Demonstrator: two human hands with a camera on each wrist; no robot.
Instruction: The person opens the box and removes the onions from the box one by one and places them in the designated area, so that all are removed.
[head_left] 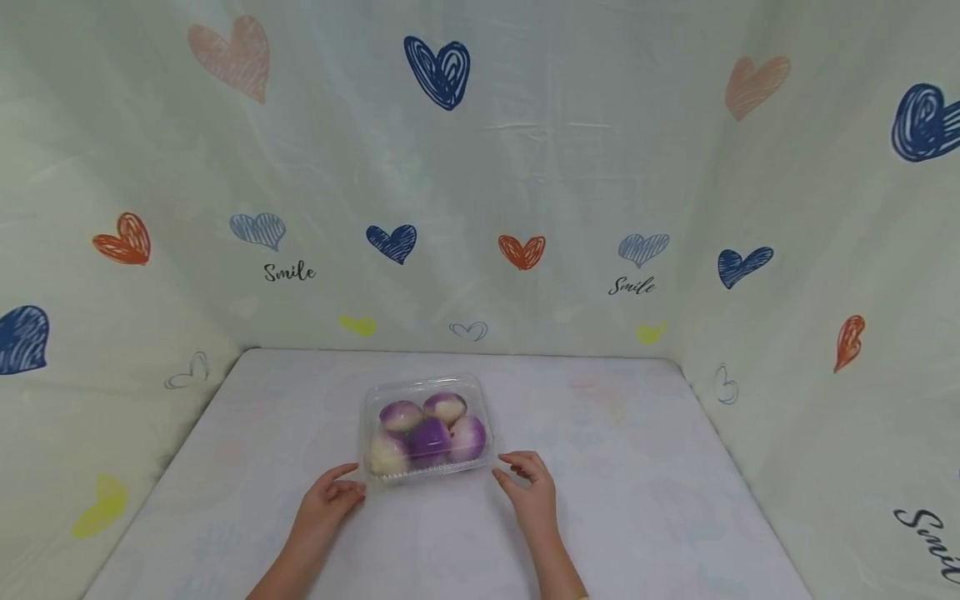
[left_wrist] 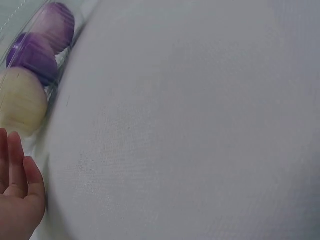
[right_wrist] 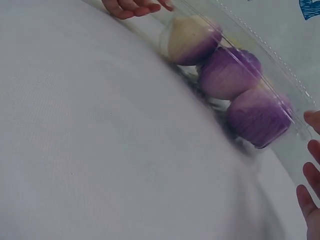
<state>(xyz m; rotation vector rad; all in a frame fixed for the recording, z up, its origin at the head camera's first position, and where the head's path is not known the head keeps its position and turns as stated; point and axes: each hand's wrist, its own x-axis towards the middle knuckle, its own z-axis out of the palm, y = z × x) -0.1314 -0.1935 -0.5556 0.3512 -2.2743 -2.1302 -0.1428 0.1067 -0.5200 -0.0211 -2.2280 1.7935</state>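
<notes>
A clear plastic clamshell box [head_left: 427, 473], its lid down, sits on the table with several round purple-and-white vegetables [head_left: 431, 442] inside, turnip- or onion-like. My left hand [head_left: 324, 504] is just off the box's front left corner, fingers loosely bent. On the other side, my right hand [head_left: 534, 492] is by the front right corner, thumb and fingers apart. Neither hand grips the box; whether a fingertip touches it I cannot tell. The left wrist view has the left fingers [left_wrist: 17, 172] beside the pale vegetable's end. At the right wrist view's edge, the right fingers [right_wrist: 311, 175] are spread near the box.
A white cloth with faint prints covers the table [head_left: 622, 492]. Pale curtains [head_left: 562, 167] with hearts and the word "Smile" rise along the back and both sides of the table.
</notes>
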